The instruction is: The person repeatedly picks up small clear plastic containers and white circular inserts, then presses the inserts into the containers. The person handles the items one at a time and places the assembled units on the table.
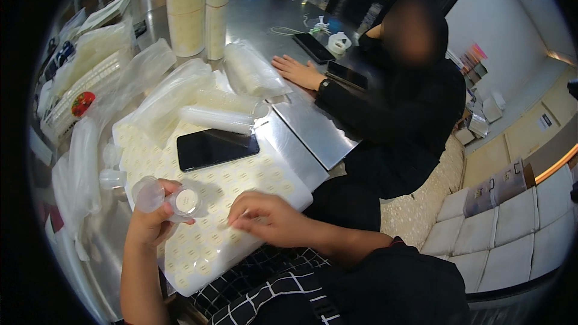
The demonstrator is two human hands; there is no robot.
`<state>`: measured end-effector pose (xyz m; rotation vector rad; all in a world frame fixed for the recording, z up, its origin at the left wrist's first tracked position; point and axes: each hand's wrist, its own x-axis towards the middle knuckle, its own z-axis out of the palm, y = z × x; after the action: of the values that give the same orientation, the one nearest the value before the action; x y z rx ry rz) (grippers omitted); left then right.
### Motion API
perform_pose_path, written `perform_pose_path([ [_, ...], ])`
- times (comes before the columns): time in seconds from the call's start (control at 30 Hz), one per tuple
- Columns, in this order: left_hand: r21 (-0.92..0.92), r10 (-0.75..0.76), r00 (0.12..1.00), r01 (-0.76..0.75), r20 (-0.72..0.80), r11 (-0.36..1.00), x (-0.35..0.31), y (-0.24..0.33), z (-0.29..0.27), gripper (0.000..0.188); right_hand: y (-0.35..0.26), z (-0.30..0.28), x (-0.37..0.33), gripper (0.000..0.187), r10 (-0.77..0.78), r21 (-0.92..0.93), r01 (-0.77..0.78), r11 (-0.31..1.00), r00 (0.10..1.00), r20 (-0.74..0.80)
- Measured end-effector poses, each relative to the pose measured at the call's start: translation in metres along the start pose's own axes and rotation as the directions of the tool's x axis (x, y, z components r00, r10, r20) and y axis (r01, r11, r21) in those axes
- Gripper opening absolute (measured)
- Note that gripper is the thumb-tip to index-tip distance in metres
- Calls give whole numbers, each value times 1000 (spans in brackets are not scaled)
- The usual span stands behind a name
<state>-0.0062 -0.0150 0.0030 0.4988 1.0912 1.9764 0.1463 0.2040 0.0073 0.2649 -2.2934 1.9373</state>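
Note:
My left hand (150,219) grips a small stack of clear plastic lids (165,198), with a round sticker on the lid nearest me. My right hand (265,216) rests on a white sheet of round stickers (241,180), its fingertips pinched at the sheet's surface. Whether a sticker is between the fingers, I cannot tell. A black phone (217,147) lies face up on the sheet, just beyond both hands.
Sleeves of clear cups and lids (174,93) lie across the steel table (307,132). Tall paper cup stacks (186,12) stand at the back. Another person in black sits at right, one hand (298,72) on the table by two phones (313,48). A white basket (84,93) sits at left.

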Motion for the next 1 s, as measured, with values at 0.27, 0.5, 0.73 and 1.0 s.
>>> perform_pose_path([
  [0.27,546,67,975,-174,211,820,0,4,6,39,-39,-23,-3,23,-573,-560,418,715,810,-128],
  [0.5,502,130,922,-312,364,807,1,8,19,42,-32,-12,7,24,-707,-544,663,514,687,169],
  [0.73,507,117,919,-311,378,804,-2,9,25,40,-24,0,12,23,-703,-498,683,535,687,186],
  [1.0,532,98,931,-285,353,797,-4,10,29,45,-19,4,9,23,-687,-506,651,566,712,147],
])
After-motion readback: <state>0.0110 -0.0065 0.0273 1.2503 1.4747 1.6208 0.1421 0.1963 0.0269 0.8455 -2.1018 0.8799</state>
